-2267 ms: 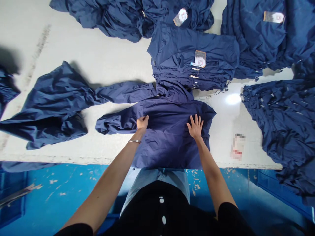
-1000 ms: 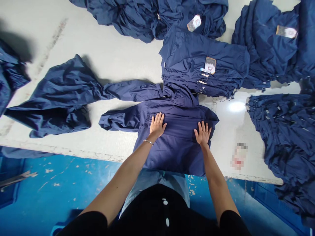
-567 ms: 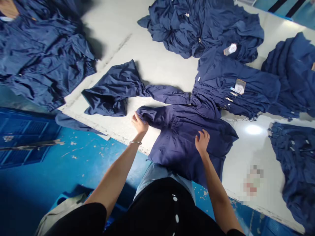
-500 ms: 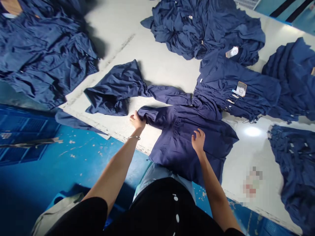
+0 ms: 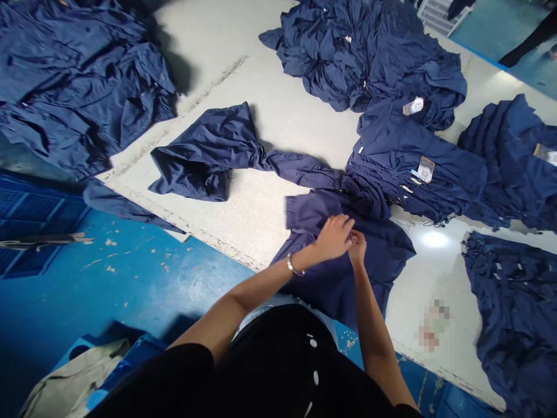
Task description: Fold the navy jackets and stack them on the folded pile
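A dark navy garment [image 5: 378, 273], with gathered seams and a sleeve folded inward, lies at the table's near edge in front of me. The cuff end [image 5: 296, 212] of that sleeve points left. My left hand [image 5: 334, 238], with a bracelet at the wrist, lies over the garment's middle, fingers stretched to the right. Close against its fingertips is my right hand [image 5: 357, 249], its fingers curled together. Whatever may be between the right fingers is hidden. Beyond them, another navy sleeve piece [image 5: 300, 167] stretches left across the tabletop.
Heaps of navy garments lie at the left [image 5: 87, 87] and back [image 5: 374, 52]. Tagged garments [image 5: 418, 151] overlap at the right, and another pile [image 5: 517, 307] hangs toward the near right edge. Blue crates [image 5: 35, 220] stand on the floor. A person's leg [image 5: 531, 40] shows at far right.
My left hand has let go of the sleeve end and moved right to meet my right hand. The sleeve now lies folded inward on the garment. My right fingers have curled.
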### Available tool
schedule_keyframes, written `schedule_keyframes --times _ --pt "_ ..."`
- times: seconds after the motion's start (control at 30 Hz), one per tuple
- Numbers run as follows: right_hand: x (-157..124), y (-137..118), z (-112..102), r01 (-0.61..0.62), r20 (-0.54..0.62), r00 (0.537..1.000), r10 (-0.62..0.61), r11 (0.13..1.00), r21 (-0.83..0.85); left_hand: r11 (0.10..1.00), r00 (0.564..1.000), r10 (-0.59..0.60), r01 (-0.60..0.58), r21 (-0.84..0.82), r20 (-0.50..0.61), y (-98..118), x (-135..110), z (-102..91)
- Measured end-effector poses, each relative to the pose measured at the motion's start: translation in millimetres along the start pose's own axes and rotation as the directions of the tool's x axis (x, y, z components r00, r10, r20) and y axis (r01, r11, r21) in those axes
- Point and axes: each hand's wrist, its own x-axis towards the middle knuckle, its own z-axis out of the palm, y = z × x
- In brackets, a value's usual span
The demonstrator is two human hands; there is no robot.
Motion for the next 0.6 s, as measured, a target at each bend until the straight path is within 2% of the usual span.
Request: schedule_keyframes --times 0.03,0.1,0.17,0.2,0.23,0.3,0.4,0.47,0.5,0.57,0.6 --pt "3 1 -5 -0.065 -0.041 0.997 0.066 0.997 0.030 0.999 0.995 0.051 -0.051 0.002 0.080 12 -7 19.7" --pt "8 3 -14 -0.160 -0.147 0.975 0.168 0.985 0.066 0.983 0.959 0.185 -0.180 -0.044 0.215 15 -29 46.5" --pt "10 2 -19 -0.188 -0.257 0.946 0.199 0.980 0.067 0.960 0.929 0.273 -0.250 -0.123 0.249 -4 -56 55.1" --pt "10 -1 -18 -0.183 -0.295 0.936 0.193 0.981 0.062 0.956 0.933 0.279 -0.248 -0.156 0.227 -18 -69 53.9" --pt "10 -5 -15 -0.177 -0.320 0.929 0.185 0.983 0.054 0.959 0.948 0.255 -0.223 -0.175 0.189 -35 -80 50.5" --pt "10 -17 -5 -0.177 -0.332 0.928 0.171 0.984 0.012 0.981 0.986 0.128 -0.110 -0.161 0.104 -67 -97 42.2" --pt "15 -39 18 -0.125 -0.315 0.948 0.043 0.961 -0.245 0.992 0.992 -0.122 0.122 -0.031 0.015 -103 -102 38.9" --pt "23 -52 31 -0.008 -0.181 0.980 -0.087 0.884 -0.467 0.967 0.969 -0.245 0.245 0.064 -0.019 -117 -95 45.3" --pt "29 -57 36 0.041 -0.087 0.991 -0.105 0.839 -0.543 0.952 0.957 -0.288 0.289 0.099 -0.030 -122 -90 50.0" --pt "42 -62 38 0.054 0.056 0.998 -0.026 0.802 -0.595 0.928 0.938 -0.344 0.346 0.136 -0.042 -128 -78 59.1" --pt "49 -61 34 0.025 0.078 0.997 0.023 0.823 -0.567 0.923 0.934 -0.355 0.357 0.141 -0.045 -131 -73 62.4"
